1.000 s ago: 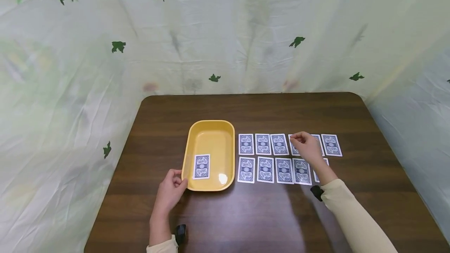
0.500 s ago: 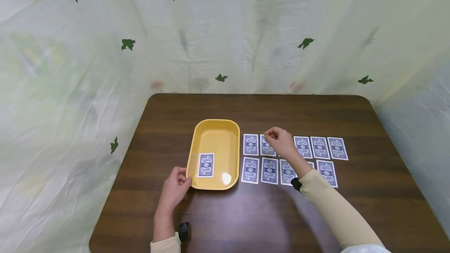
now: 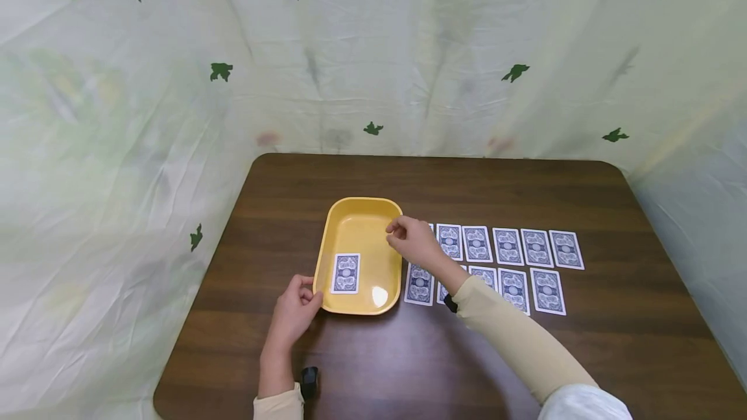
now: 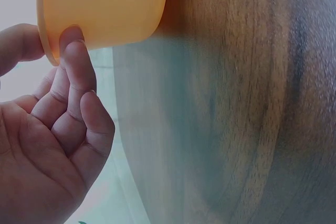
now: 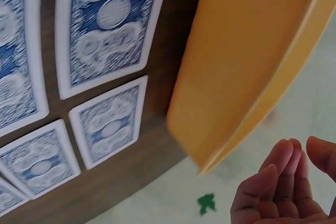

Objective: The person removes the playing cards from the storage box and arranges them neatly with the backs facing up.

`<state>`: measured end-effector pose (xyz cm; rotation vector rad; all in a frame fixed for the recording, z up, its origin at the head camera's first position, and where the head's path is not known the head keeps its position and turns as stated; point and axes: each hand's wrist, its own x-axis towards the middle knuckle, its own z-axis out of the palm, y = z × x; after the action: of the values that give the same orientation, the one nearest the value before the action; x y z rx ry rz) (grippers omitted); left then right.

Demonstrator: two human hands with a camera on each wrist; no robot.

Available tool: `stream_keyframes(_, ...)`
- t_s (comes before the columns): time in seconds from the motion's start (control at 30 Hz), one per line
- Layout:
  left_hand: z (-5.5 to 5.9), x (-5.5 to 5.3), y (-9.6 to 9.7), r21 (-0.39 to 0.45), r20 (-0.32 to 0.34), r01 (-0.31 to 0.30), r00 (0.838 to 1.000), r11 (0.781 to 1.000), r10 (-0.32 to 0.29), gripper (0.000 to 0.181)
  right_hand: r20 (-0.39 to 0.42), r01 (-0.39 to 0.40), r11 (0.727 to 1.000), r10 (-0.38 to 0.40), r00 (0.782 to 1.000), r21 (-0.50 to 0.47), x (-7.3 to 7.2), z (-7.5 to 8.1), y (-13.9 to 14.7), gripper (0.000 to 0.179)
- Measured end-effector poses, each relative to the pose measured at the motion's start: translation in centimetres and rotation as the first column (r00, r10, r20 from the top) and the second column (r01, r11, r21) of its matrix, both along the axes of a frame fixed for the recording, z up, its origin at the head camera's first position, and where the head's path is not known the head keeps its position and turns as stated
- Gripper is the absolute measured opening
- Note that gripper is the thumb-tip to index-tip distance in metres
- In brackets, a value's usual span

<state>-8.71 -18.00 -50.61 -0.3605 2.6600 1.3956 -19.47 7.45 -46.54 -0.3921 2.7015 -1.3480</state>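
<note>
My left hand [image 3: 294, 310] pinches the near-left corner of a yellow tray [image 3: 327, 238], thumb on one side of the rim and fingers against the outer wall [image 4: 105, 9]. One playing card [image 3: 346, 273] lies back up inside the tray. Over the tray's right edge hovers my right hand [image 3: 415, 241], fingers loosely curled. The right wrist view shows the right hand [image 5: 283, 187] with a small gap between thumb and fingertips and nothing held there. Beside the tray, playing cards [image 3: 508, 247] with blue backs lie in two rows, some partly covered by the right hand and forearm.
The brown wooden table [image 3: 233, 342] carries the tray and cards. A pale curtain [image 3: 373, 50] with green leaf shapes hangs behind it and at the sides. Black wrist cameras [image 3: 309, 382] sit on both wrists.
My right hand has swept left from above the cards to the tray's right edge. The left hand stays on the tray corner. The head view has shifted slightly.
</note>
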Motion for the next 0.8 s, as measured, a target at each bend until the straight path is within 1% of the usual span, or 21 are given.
stream_keyframes(0.17, 0.0, 0.0, 0.0, 0.002, 0.000, -0.002, 1.000, 1.000, 0.002, 0.033, -0.039, -0.095, 0.991, 0.099, 0.994, 0.097, 0.2, -0.7, -2.5, 0.009)
stream_keyframes(0.33, -0.1, 0.0, 0.0, 0.009, 0.009, -0.004, 1.000, 1.000, 0.004, 0.034, -0.038, -0.166, 0.969, 0.176, 0.984, 0.183, 0.4, -1.9, -4.2, 0.012)
stream_keyframes(0.43, -0.1, 0.0, 0.1, 0.013, 0.006, -0.002, 1.000, 1.000, 0.002, 0.034, -0.013, -0.188, 0.957, 0.196, 0.981, 0.221, 0.3, -2.8, -4.9, 0.014)
stream_keyframes(0.53, 0.0, 0.0, 0.2, 0.014, -0.003, 0.001, 1.000, 1.000, 0.000, 0.033, 0.020, -0.210, 0.944, 0.212, 0.977, 0.253, 0.4, -3.2, -5.5, 0.018)
stream_keyframes(0.57, -0.1, 0.1, 0.2, 0.014, -0.007, 0.001, 1.000, 1.000, -0.001, 0.032, 0.035, -0.222, 0.938, 0.221, 0.975, 0.267, 0.4, -3.2, -5.7, 0.021)
stream_keyframes(0.6, -0.1, 0.1, 0.2, 0.013, -0.010, 0.003, 1.000, 1.000, -0.003, 0.032, 0.023, -0.231, 0.930, 0.234, 0.972, 0.284, 0.2, -4.0, -5.8, 0.025)
stream_keyframes(0.7, -0.1, 0.1, 0.1, 0.011, -0.008, -0.002, 1.000, 1.000, 0.002, 0.032, 0.046, -0.254, 0.903, 0.254, 0.966, 0.346, 0.2, -4.3, -6.4, 0.035)
stream_keyframes(0.8, -0.2, 0.2, 0.1, 0.008, -0.005, -0.011, 1.000, 1.000, 0.011, 0.032, 0.071, -0.246, 0.885, 0.238, 0.969, 0.395, 0.4, -4.6, -6.9, 0.047)
